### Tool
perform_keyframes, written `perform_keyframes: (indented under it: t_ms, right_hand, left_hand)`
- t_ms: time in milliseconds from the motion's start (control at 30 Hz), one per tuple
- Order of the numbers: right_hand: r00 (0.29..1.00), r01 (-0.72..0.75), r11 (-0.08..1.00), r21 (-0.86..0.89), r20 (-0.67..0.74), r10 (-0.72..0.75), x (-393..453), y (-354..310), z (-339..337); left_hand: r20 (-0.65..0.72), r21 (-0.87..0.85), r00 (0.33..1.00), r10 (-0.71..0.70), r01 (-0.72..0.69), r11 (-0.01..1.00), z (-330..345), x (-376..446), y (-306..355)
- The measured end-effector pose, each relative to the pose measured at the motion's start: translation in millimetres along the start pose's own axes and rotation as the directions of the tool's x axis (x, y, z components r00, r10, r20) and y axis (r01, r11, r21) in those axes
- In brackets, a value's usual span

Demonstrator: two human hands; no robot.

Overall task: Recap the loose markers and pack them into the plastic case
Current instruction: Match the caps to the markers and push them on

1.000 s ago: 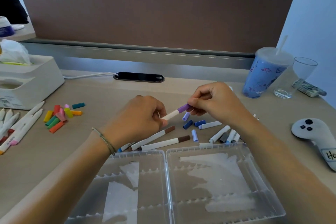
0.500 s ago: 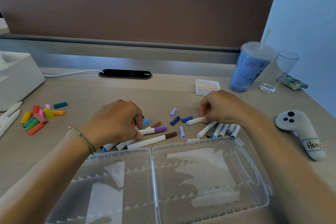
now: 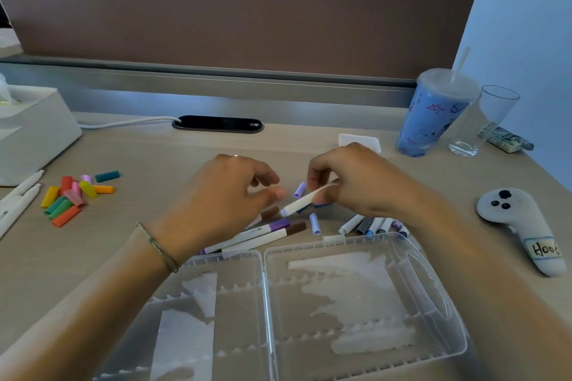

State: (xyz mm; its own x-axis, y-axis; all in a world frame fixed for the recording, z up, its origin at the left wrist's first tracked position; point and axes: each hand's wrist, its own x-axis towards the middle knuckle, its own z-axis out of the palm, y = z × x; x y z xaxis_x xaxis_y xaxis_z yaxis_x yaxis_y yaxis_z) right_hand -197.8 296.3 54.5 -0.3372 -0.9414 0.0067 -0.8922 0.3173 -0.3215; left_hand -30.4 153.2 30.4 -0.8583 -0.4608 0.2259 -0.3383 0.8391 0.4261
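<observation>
Your work surface is a beige desk (image 3: 148, 151); the open clear plastic case (image 3: 340, 303) lies on its near edge, with capped markers (image 3: 260, 233) and loose caps (image 3: 315, 224) just beyond it. At left lie colored caps (image 3: 74, 195) and a tissue box (image 3: 34, 133). At right stand a blue tumbler (image 3: 433, 120), a glass (image 3: 483, 120) and a white controller (image 3: 520, 226).
</observation>
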Motion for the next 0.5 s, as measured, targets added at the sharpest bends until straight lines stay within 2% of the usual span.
perform_keyframes:
  t_ms: [200,267,333,433,500]
  right_hand:
    - [0.991,0.090,0.994,0.067,-0.102,-0.083,-1,-26,7]
    - [0.983,0.058,0.997,0.052,-0.176,-0.048,1,-20,3]
    - [0.975,-0.060,0.998,0.038,-0.212,0.066,2,-8,-1]
    - [0.966,-0.251,0.967,-0.049,-0.075,0.247,4,5,8]
    - [0.962,-0.267,0.963,-0.041,0.043,0.269,4,2,20]
  left_hand:
    - [0.139,0.012,0.990,0.007,-0.009,1.000,6,0,7]
    - [0.129,0.066,0.991,-0.016,0.008,0.998,2,2,0]
    - [0.101,0.125,0.993,-0.062,0.049,0.991,-2,4,-11]
    - [0.083,0.148,0.990,-0.118,0.104,0.983,-6,7,-24]
    - [0.093,0.121,0.986,-0.135,0.124,0.985,-8,9,-27]
